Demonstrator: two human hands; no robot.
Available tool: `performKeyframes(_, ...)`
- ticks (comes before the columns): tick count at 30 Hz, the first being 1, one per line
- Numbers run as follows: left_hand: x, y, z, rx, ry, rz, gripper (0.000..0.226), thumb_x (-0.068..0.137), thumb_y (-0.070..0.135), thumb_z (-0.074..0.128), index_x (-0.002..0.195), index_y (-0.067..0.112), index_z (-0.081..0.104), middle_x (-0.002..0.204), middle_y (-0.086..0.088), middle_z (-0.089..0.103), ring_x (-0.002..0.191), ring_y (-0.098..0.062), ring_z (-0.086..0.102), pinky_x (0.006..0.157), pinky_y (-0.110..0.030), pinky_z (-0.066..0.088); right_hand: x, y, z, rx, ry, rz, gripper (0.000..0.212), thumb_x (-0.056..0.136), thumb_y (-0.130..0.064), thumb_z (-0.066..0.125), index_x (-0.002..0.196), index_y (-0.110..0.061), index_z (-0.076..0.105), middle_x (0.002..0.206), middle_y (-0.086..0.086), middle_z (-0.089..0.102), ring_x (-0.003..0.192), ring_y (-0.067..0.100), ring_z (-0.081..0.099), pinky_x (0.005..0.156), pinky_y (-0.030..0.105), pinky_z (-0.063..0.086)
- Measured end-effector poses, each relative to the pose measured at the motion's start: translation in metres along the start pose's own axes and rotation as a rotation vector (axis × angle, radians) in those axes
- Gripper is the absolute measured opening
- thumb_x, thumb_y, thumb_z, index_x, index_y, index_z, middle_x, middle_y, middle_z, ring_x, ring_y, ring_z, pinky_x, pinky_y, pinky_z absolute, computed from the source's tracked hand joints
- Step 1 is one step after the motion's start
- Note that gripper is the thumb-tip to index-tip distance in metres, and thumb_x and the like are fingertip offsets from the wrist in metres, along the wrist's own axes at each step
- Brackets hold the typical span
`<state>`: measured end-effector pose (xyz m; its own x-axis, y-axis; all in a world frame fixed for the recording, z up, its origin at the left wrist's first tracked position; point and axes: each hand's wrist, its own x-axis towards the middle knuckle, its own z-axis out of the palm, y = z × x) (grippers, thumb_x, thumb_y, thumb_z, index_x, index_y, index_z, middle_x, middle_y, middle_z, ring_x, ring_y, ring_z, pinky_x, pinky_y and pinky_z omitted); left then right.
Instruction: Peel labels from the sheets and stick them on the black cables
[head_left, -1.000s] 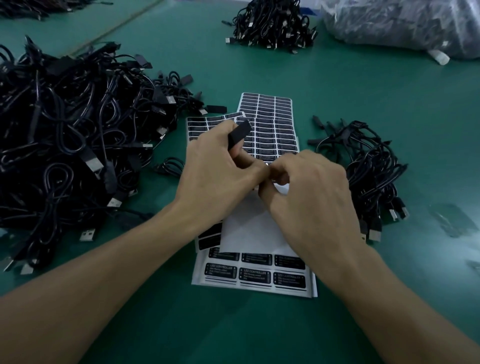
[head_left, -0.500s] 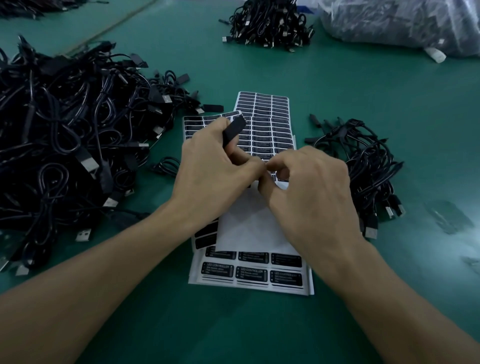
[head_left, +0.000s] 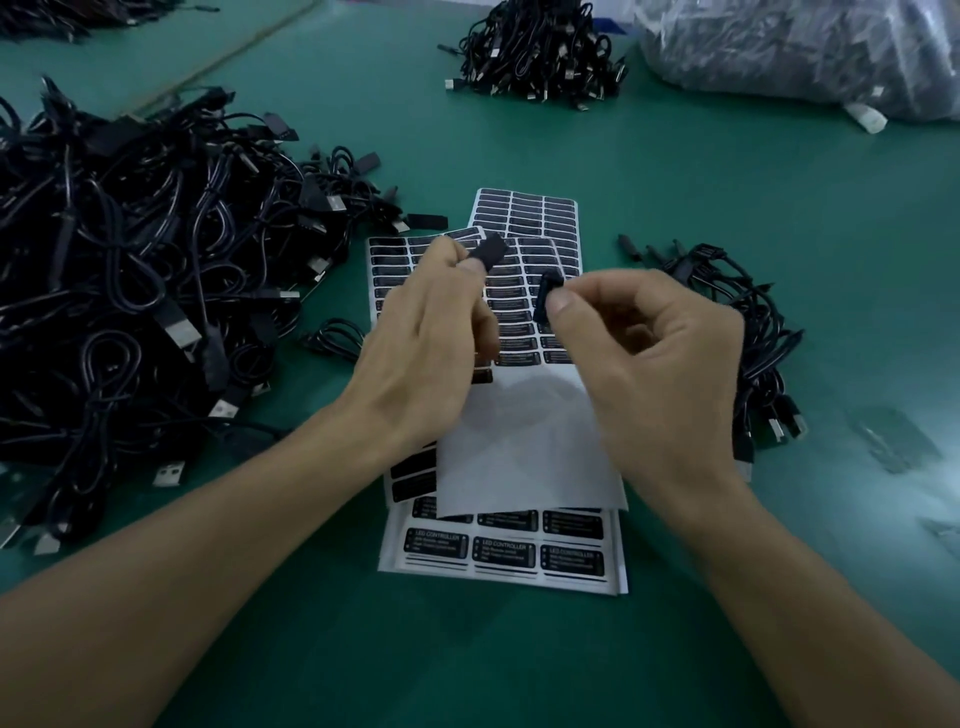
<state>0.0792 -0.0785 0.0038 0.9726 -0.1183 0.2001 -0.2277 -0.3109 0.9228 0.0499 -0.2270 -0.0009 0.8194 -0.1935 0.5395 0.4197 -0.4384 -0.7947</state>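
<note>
Several label sheets (head_left: 498, 558) with black labels lie overlapped on the green table, one sheet's blank backing (head_left: 524, 452) showing. My left hand (head_left: 421, 353) hovers above them, pinching a black cable controller (head_left: 488, 252) between thumb and fingers. My right hand (head_left: 654, 374) is to its right, thumb and forefinger pinched on a black label (head_left: 546, 293) lifted off the sheet. The two hands are a short gap apart.
A big heap of black cables (head_left: 135, 291) fills the left. A smaller cable bundle (head_left: 737, 322) lies right of the sheets. Another pile (head_left: 540, 52) and a plastic bag (head_left: 800, 47) sit at the far edge.
The hands were pressed together over the sheet; now they have separated, and the right hand has lifted with a peeled black label. The left hand still holds the controller.
</note>
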Motion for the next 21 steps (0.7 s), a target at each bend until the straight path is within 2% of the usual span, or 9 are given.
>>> performKeyframes(2,-0.0009,0.0007,-0.0001,0.009,0.017,0.038,0.026,0.091,0.035,0.030,0.079,0.015,0.042,0.065,-0.001,0.055,0.057,-0.012,0.044,0.058,-0.040,0.038,0.0024,-0.0031,0.0002,0.274,-0.034,0.130,0.011,0.088,-0.011,0.072,0.082,-0.020,0.074,0.071,-0.010,0.068,0.061,0.001,0.055,0.060,0.018,0.047)
performKeyframes(5,-0.0022,0.0015,0.0004,-0.015,0.010,0.097,0.025,0.101,0.021,0.039,0.082,0.008,0.046,0.062,0.003,0.049,0.053,-0.008,0.039,0.047,-0.028,0.035,0.0045,-0.0062,0.0009,0.558,-0.101,0.335,0.007,0.083,-0.016,0.075,0.081,-0.022,0.076,0.076,-0.007,0.070,0.071,0.007,0.058,0.067,0.021,0.048)
performKeyframes(7,-0.0021,0.0015,0.0011,-0.036,-0.017,0.121,0.023,0.105,0.016,0.045,0.083,0.013,0.053,0.059,0.009,0.050,0.051,-0.007,0.038,0.044,-0.024,0.033,0.0048,-0.0063,0.0017,0.646,-0.125,0.419,0.004,0.078,-0.021,0.078,0.082,-0.021,0.077,0.080,-0.003,0.072,0.077,0.009,0.062,0.070,0.021,0.049)
performKeyframes(9,-0.0007,0.0005,0.0019,-0.023,-0.016,0.166,0.020,0.103,0.017,0.054,0.085,0.019,0.064,0.058,0.013,0.051,0.049,-0.004,0.039,0.046,-0.021,0.034,0.0046,-0.0054,0.0020,0.685,-0.114,0.477,0.011,0.073,-0.022,0.075,0.083,-0.018,0.076,0.082,0.000,0.072,0.078,0.010,0.063,0.070,0.021,0.050)
performKeyframes(11,0.0004,-0.0011,0.0024,0.016,0.025,0.225,0.015,0.097,0.022,0.060,0.088,0.023,0.073,0.060,0.009,0.056,0.052,-0.003,0.045,0.052,-0.023,0.039,0.0050,-0.0039,0.0019,0.701,-0.082,0.521,0.012,0.072,-0.021,0.074,0.084,-0.016,0.076,0.084,0.002,0.072,0.078,0.012,0.062,0.066,0.022,0.049)
performKeyframes(14,-0.0007,-0.0013,0.0022,-0.015,0.030,0.238,0.016,0.091,0.025,0.066,0.086,0.036,0.075,0.065,-0.002,0.067,0.055,-0.020,0.056,0.053,-0.039,0.052,0.0063,-0.0021,0.0034,0.722,-0.048,0.546,0.005,0.079,-0.013,0.073,0.082,-0.015,0.077,0.082,0.004,0.072,0.074,0.011,0.062,0.063,0.020,0.048)
performKeyframes(15,-0.0015,-0.0010,0.0019,-0.033,0.022,0.233,0.016,0.091,0.024,0.069,0.087,0.039,0.075,0.067,-0.002,0.070,0.056,-0.025,0.060,0.053,-0.041,0.055,0.0064,-0.0012,0.0040,0.724,-0.037,0.549,0.007,0.082,-0.011,0.072,0.081,-0.015,0.077,0.081,0.003,0.072,0.073,0.010,0.062,0.063,0.019,0.048)
performKeyframes(19,-0.0036,-0.0011,0.0001,-0.046,-0.052,0.216,0.013,0.087,0.020,0.078,0.091,0.033,0.075,0.070,0.005,0.073,0.057,-0.007,0.064,0.050,-0.020,0.050,0.0076,0.0015,0.0047,0.725,0.002,0.555,0.016,0.087,-0.005,0.070,0.078,-0.016,0.076,0.073,-0.001,0.070,0.069,0.009,0.062,0.063,0.019,0.049)
performKeyframes(21,-0.0034,-0.0015,-0.0004,-0.051,-0.080,0.197,0.013,0.086,0.016,0.078,0.092,0.028,0.076,0.070,0.004,0.073,0.058,-0.008,0.065,0.053,-0.021,0.052,0.0078,0.0028,0.0044,0.723,0.008,0.545,0.015,0.088,-0.005,0.070,0.078,-0.015,0.076,0.072,0.000,0.070,0.069,0.008,0.061,0.064,0.018,0.049)
